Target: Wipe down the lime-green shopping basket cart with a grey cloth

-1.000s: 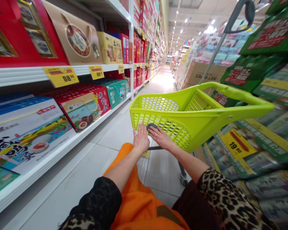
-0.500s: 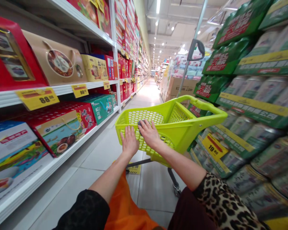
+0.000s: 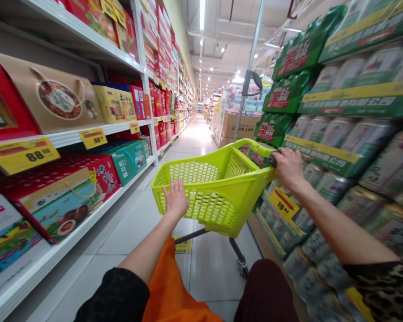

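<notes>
White shelving point(image 3: 67, 246) lines a pale tiled floor point(image 3: 127, 223) beneath a bright ceiling light point(image 3: 202, 14).

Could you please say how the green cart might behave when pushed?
The green cart would probably roll, given its visible wheel. Its molded, perforated basket seems stiff, so should flex little. Pushing near the left hand, at one end, might swivel it.

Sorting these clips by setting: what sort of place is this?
Most likely a supermarket aisle: boxed goods line a white shelf with yellow price tags, packs of cans are stacked opposite, and a green shopping cart stands between.
</notes>
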{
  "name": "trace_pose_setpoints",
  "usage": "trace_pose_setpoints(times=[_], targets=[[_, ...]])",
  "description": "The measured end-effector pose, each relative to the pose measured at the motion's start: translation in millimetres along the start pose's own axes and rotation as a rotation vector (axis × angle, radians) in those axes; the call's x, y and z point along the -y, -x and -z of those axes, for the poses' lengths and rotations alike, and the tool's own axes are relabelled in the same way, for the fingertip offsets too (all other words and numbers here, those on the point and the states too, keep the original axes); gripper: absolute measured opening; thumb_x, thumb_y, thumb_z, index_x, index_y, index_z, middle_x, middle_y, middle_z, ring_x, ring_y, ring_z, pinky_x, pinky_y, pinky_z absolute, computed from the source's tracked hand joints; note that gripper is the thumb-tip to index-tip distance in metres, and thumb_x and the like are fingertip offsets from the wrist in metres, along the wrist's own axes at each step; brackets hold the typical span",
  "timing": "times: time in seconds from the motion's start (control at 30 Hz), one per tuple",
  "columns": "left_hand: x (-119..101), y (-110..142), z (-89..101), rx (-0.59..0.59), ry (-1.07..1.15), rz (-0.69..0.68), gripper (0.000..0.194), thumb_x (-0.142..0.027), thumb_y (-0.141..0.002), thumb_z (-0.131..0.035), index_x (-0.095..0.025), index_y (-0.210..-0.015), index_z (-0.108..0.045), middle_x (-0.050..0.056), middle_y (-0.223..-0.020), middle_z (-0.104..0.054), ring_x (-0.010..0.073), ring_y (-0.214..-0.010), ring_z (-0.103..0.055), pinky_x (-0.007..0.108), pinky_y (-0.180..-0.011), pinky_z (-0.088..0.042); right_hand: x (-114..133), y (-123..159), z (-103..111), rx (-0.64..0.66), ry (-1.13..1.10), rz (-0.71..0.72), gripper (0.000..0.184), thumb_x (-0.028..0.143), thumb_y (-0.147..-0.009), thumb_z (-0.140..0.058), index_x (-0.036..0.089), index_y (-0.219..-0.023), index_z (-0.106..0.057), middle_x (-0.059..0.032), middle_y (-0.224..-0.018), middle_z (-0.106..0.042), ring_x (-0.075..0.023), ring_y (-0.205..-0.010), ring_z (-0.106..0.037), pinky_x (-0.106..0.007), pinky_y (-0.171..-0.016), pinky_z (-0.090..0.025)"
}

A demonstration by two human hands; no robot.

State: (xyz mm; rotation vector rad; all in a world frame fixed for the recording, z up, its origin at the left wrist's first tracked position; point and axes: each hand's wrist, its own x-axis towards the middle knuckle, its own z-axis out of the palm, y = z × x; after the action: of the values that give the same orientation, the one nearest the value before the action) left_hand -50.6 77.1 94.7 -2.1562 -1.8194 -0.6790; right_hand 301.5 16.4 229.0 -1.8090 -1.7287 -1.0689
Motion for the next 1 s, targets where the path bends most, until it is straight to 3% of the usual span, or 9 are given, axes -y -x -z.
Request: trace_pose_setpoints(times=[0.1,0.2,0.3,0.4,0.5,0.67,0.87,1.0], targets=[[-4.2,3.3,-1.5,0.000,-0.009,0.013,0.067,-0.021,-0.070,-0.043,-0.004,-0.133,-0.031,0.015,-0.142,-0.031,0.0296,-0.134,-0.019,0.057,-0.107,-0.013,0.2,5.3,-6.2,0.000,-0.010,0.005,0.033,0.010,-0.078,-0.040,0.009,-0.104,-0.061,-0.0205,-0.117,-0.053,-0.0295,-0.110,-0.044,-0.047,-0.093,-0.029],[-6.7,6.3,1.9,0.003,-0.005,-0.002,0.062,-0.020,-0.071,-0.042,-0.006,-0.131,-0.035,0.015,-0.139,-0.037,0.0289,-0.132,-0.024,0.057,-0.106,-0.014,47.3,18.6,-19.5,0.047,-0.147,0.141,0.039,0.009,-0.076,-0.039,0.012,-0.110,-0.059,-0.0168,-0.119,-0.053,-0.0263,-0.111,-0.045,-0.044,-0.093,-0.031],[-4.1,8.0,5.7,-0.019,0.007,-0.049,0.057,-0.018,-0.072,-0.041,-0.009,-0.128,-0.038,0.015,-0.135,-0.042,0.0277,-0.128,-0.030,0.059,-0.106,-0.012,102.5,35.8,-33.2,0.063,-0.277,0.323,0.044,0.011,-0.073,-0.044,0.014,-0.114,-0.057,-0.0130,-0.125,-0.051,-0.0257,-0.117,-0.042,-0.045,-0.100,-0.026],[8.4,7.0,8.6,-0.039,0.011,-0.106,0.051,-0.017,-0.073,-0.040,-0.014,-0.124,-0.042,0.013,-0.128,-0.049,0.0262,-0.123,-0.038,0.059,-0.106,-0.010,127.4,48.3,-43.2,0.041,-0.316,0.390,0.042,0.014,-0.075,-0.046,0.016,-0.116,-0.055,-0.0116,-0.128,-0.050,-0.0268,-0.121,-0.037,-0.048,-0.103,-0.020],[31.2,3.8,10.7,-0.035,-0.018,-0.075,0.047,-0.016,-0.072,-0.041,-0.013,-0.118,-0.046,0.015,-0.118,-0.055,0.0270,-0.115,-0.045,0.060,-0.105,-0.011,119.2,50.6,-49.2,0.032,-0.318,0.410,0.041,0.015,-0.080,-0.043,0.018,-0.120,-0.052,-0.0105,-0.132,-0.046,-0.0253,-0.125,-0.033,-0.050,-0.104,-0.016],[59.2,5.9,11.2,0.001,-0.085,-0.057,0.045,-0.015,-0.071,-0.040,-0.012,-0.116,-0.047,0.015,-0.109,-0.058,0.0277,-0.107,-0.050,0.062,-0.103,-0.010,82.2,38.8,-54.5,0.115,-0.289,0.392,0.039,0.016,-0.079,-0.046,0.019,-0.118,-0.054,-0.0096,-0.132,-0.045,-0.0258,-0.125,-0.034,-0.049,-0.105,-0.018],[36.7,22.9,11.2,-0.012,-0.046,-0.077,0.046,-0.017,-0.072,-0.041,-0.011,-0.117,-0.045,0.015,-0.109,-0.057,0.0283,-0.109,-0.048,0.059,-0.104,-0.014,31.8,20.2,-67.3,0.174,-0.307,0.246,0.038,0.015,-0.079,-0.042,0.016,-0.114,-0.056,-0.0127,-0.130,-0.045,-0.0262,-0.124,-0.032,-0.044,-0.104,-0.022],[20.4,30.1,12.9,0.003,-0.006,-0.116,0.044,-0.019,-0.073,-0.042,-0.013,-0.116,-0.045,0.014,-0.111,-0.057,0.0270,-0.109,-0.049,0.058,-0.104,-0.014,19.0,7.6,-83.6,0.178,-0.314,0.159,0.042,0.012,-0.077,-0.040,0.020,-0.115,-0.055,-0.0087,-0.131,-0.045,-0.0234,-0.124,-0.032,-0.040,-0.103,-0.027]])
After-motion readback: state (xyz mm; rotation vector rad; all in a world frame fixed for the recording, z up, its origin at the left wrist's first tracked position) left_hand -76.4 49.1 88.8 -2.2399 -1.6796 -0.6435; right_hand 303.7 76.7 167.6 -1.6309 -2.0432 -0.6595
